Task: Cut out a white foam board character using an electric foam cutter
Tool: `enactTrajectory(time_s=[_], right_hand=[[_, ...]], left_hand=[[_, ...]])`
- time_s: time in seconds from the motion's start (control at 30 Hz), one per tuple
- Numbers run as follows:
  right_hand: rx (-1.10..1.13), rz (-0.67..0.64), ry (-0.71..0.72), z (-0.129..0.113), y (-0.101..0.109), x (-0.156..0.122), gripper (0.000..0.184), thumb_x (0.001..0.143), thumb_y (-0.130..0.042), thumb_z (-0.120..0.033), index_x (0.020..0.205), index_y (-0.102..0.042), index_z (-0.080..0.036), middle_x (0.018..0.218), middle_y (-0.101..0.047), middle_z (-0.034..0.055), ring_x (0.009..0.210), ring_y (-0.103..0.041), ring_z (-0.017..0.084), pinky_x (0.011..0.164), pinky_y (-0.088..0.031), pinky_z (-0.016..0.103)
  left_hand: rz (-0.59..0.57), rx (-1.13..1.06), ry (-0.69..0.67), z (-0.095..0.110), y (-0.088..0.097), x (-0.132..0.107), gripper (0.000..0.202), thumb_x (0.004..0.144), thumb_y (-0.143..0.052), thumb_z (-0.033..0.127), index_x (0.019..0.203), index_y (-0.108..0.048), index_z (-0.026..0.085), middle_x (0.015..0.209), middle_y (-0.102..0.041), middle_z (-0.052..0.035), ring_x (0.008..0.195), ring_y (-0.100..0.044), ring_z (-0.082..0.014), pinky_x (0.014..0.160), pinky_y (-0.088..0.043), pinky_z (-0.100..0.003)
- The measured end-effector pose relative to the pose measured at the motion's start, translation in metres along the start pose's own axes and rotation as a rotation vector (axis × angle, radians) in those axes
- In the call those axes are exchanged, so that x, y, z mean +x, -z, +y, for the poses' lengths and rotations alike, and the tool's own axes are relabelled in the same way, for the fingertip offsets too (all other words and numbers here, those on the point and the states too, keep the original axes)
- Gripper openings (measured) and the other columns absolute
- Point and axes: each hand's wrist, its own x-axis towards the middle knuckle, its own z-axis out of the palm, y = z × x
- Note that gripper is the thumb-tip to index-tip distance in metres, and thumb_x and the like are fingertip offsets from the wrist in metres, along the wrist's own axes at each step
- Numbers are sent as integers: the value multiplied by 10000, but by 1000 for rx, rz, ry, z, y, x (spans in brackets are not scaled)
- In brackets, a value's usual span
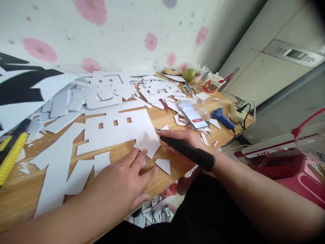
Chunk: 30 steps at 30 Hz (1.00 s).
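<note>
A white foam-board sheet [118,128] with small square cut-outs lies on the wooden table. My right hand [188,136] is closed around a black-handled craft knife [189,152], whose tip is at the sheet's right edge. My left hand [128,178] lies with fingers apart, its fingertips on the sheet's pointed lower right corner. Just right of those fingers sits a small loose white offcut [164,166]. A long white cut piece [57,169] lies left of my left hand, partly covered by the forearm.
White scraps [73,98] pile up at the back. Beyond my right hand are a phone [195,117], scissors [189,89], a blue glue gun [223,118] and a power strip [237,113]. A yellow-and-black cutter [12,159] is at left. More offcuts [154,213] lie below the table edge.
</note>
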Motion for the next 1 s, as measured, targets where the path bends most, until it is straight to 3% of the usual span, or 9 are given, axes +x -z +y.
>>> enactTrajectory(time_s=[0.07,0.17,0.3,0.4,0.57,0.67,0.8,0.9,1.0], right_hand=[[-47,-37,-8,0,-6,-4,463,913,-662,-320,1363,-621,-221,1242,-718,73,1134,-687,237,1019,-500,396],[-251,-37,44,1,-16,-11,431,938,-638,-368,1337,-634,-204,1055,-749,80,941,-714,220,868,-548,360],[-571,-72,191,-2,-35,-21,381,945,-625,-400,1242,-665,-164,968,-731,109,848,-649,228,765,-532,353],[-725,-96,240,-4,-45,-27,301,979,-565,-326,1216,-663,-168,902,-707,92,780,-607,218,703,-512,337],[-816,-29,195,14,-24,-34,246,971,-538,-207,1181,-663,-191,952,-720,107,840,-637,235,740,-530,356],[-741,196,55,32,3,-35,225,944,-581,-221,1150,-670,-193,1040,-737,128,950,-682,271,850,-545,431],[-248,549,-95,42,19,-32,348,824,-726,-293,1151,-632,-222,994,-760,87,881,-741,245,797,-591,406],[36,614,-149,34,13,-26,349,790,-769,-340,1096,-654,-218,866,-767,58,777,-749,219,718,-604,367],[-13,615,-185,20,4,-19,310,730,-810,-371,972,-703,-208,768,-744,34,630,-699,182,608,-572,328]], left_hand=[[-8,0,-1,1,2,0,462,803,-776,416,1235,-696,275,1368,-618,-230,1289,-559,-443,887,-580,-559],[10,1,10,2,5,-1,447,798,-781,376,1215,-703,236,1346,-628,-231,1303,-545,-447,914,-568,-562],[57,-19,15,2,5,-2,347,816,-755,301,1133,-705,170,1323,-644,-225,1296,-561,-408,969,-549,-531],[99,-18,15,1,2,-1,313,833,-740,292,1106,-704,142,1300,-667,-210,1268,-594,-378,988,-550,-503],[118,37,9,0,3,0,331,844,-721,289,1129,-707,121,1267,-695,-189,1213,-637,-343,982,-566,-456],[93,30,25,1,8,1,321,852,-701,260,1141,-706,119,1241,-710,-182,1157,-669,-338,929,-593,-464],[149,14,39,-3,6,2,364,871,-695,315,1187,-696,134,1316,-677,-177,1227,-631,-351,1031,-530,-515],[181,17,38,-6,-2,2,504,868,-708,438,1247,-672,107,1418,-593,-217,1332,-544,-385,1109,-457,-534],[155,13,69,-8,-7,3,640,835,-733,522,1287,-650,76,1441,-559,-247,1369,-497,-411,1129,-428,-544]])
